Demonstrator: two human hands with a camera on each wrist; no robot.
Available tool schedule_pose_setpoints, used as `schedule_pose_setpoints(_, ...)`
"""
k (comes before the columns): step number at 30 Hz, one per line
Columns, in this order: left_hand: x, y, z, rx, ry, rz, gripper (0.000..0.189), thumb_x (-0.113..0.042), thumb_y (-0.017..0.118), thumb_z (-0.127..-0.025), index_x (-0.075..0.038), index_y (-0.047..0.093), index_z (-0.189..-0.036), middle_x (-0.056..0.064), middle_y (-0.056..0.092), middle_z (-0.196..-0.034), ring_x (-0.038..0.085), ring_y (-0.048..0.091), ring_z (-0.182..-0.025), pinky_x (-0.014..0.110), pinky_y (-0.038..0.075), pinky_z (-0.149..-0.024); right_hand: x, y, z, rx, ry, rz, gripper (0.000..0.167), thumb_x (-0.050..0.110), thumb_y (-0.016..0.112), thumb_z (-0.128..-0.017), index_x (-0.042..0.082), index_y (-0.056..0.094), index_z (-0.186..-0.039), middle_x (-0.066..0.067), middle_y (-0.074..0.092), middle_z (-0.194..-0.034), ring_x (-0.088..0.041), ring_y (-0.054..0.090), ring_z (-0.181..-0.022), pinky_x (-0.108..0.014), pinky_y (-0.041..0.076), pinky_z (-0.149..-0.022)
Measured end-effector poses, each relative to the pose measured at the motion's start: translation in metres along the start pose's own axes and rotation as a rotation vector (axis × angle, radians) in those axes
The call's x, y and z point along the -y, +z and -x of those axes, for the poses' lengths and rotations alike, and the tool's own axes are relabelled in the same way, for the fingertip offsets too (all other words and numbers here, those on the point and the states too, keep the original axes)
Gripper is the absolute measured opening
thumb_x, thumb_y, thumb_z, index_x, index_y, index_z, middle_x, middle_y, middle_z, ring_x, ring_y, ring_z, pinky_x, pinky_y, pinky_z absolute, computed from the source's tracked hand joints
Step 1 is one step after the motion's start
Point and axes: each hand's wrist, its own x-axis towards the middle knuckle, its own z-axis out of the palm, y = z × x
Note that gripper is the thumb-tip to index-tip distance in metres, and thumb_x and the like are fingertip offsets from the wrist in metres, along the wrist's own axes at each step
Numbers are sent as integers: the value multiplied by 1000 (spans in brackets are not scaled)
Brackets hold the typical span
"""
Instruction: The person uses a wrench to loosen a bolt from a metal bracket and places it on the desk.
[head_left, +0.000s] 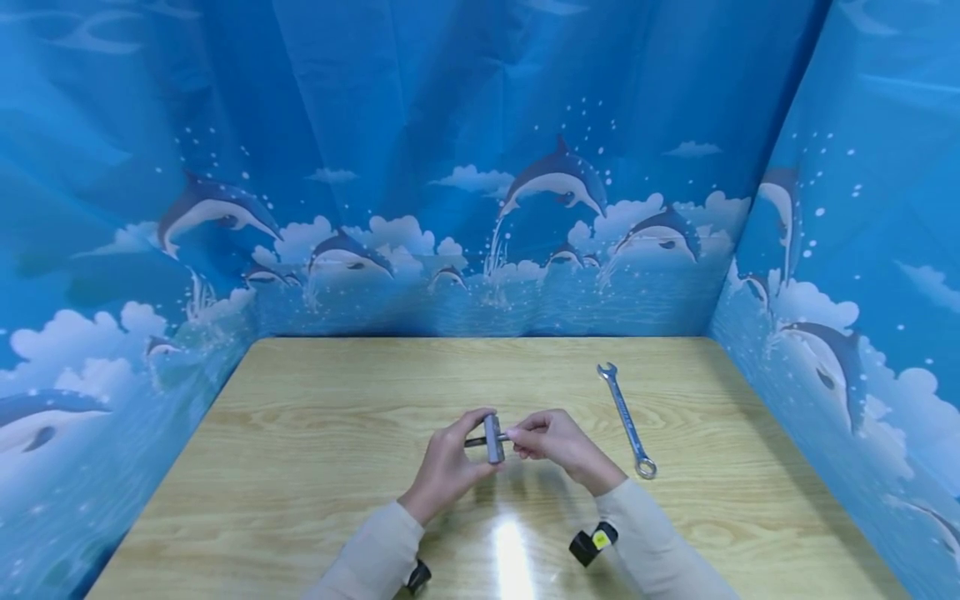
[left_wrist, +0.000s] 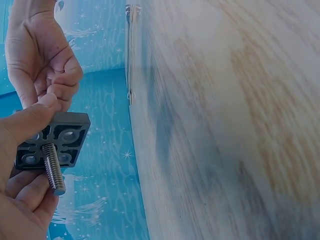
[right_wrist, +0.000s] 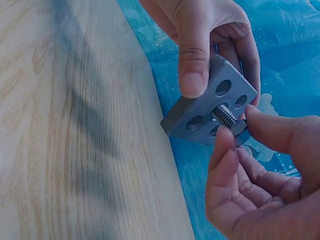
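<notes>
A square grey plate (head_left: 493,439) with several round holes is held off the table, its face turned sideways. My left hand (head_left: 448,460) grips it by opposite edges, thumb on one and fingers on the other. A threaded bolt (left_wrist: 53,167) runs through its middle, and a long stretch of thread sticks out on the left hand's side. On the other side a shorter threaded length (right_wrist: 226,115) shows, ending in a hexagonal piece, head or nut I cannot tell. My right hand (right_wrist: 270,175) pinches that hexagonal end between thumb and fingertips, partly covering it.
A combination wrench (head_left: 628,421) lies on the wooden table (head_left: 337,400), to the right of both hands, open end away from me. Blue dolphin-print curtains (head_left: 480,108) stand along the back and sides. Black devices (head_left: 592,543) are strapped at the wrists.
</notes>
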Motion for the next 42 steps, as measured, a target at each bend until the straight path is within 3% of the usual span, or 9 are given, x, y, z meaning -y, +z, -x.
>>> schedule_pose_setpoints(3, 0, 0, 0, 1, -2, 1, 75, -5, 89, -61, -9, 55, -129, 10, 65, -122, 25, 61, -114, 36, 51, -98, 0, 0, 1, -14, -21, 16, 31, 19, 70, -88, -4, 64, -107, -12, 69, -91, -16, 64, -77, -43, 58, -82)
schedule_pose_setpoints(7, 1, 1, 1, -3, 7, 9, 75, -5, 89, -61, -8, 55, -128, 10, 65, -122, 25, 61, -115, 36, 51, -99, -3, -2, 1, -14, -87, 52, 30, 12, 73, -84, -4, 64, -108, -9, 67, -95, -17, 64, -84, -38, 58, -83)
schedule_pose_setpoints(16, 1, 2, 1, -9, 15, 13, 75, -7, 89, -61, -8, 55, -128, 11, 65, -122, 25, 61, -114, 36, 52, -98, -6, 1, 2, -36, -243, 79, 26, -2, 74, -78, -5, 65, -102, -12, 66, -96, -25, 64, -86, -27, 58, -75)
schedule_pose_setpoints(21, 1, 1, 1, -3, -1, 32, 75, -7, 89, -61, -8, 55, -128, 10, 64, -123, 26, 61, -115, 37, 51, -98, -7, 2, 3, -39, -269, 71, 23, -5, 73, -78, -3, 65, -100, -14, 65, -97, -26, 63, -86, -24, 57, -73)
schedule_pose_setpoints(24, 1, 1, 1, 0, -10, 35, 75, -7, 89, -61, -8, 55, -129, 10, 64, -124, 26, 61, -115, 37, 51, -99, -9, 1, 3, -11, -284, 95, 28, -3, 72, -80, -2, 64, -107, -14, 64, -102, -27, 62, -90, -26, 57, -78)
schedule_pose_setpoints(28, 1, 1, 1, -8, -14, 35, 76, -7, 89, -61, -9, 55, -129, 11, 64, -124, 26, 61, -115, 37, 51, -98, -9, -3, 4, 59, -234, 121, 43, 13, 71, -86, 2, 58, -125, -13, 63, -114, -26, 60, -102, -37, 55, -90)
schedule_pose_setpoints(31, 1, 1, 1, -15, -9, 32, 75, -7, 89, -61, -9, 56, -128, 11, 64, -123, 26, 61, -115, 37, 51, -98, -10, -5, 4, 110, -166, 104, 50, 30, 63, -93, -1, 53, -131, -14, 63, -118, -27, 61, -106, -43, 53, -94)
schedule_pose_setpoints(35, 1, 1, 1, -11, -3, 18, 75, -5, 89, -61, -8, 55, -128, 11, 64, -124, 26, 61, -115, 35, 51, -98, -11, -6, 0, 122, -98, 57, 56, 44, 50, -98, -7, 58, -120, -15, 67, -106, -28, 65, -96, -41, 56, -89)
schedule_pose_setpoints(42, 0, 3, 2, -12, 29, 5, 75, -1, 88, -60, -7, 56, -127, 11, 65, -122, 26, 61, -114, 33, 52, -97, -12, -2, -5, 101, -15, 33, 63, 53, 46, -96, -7, 66, -93, -10, 67, -79, -15, 60, -66, -29, 54, -64)
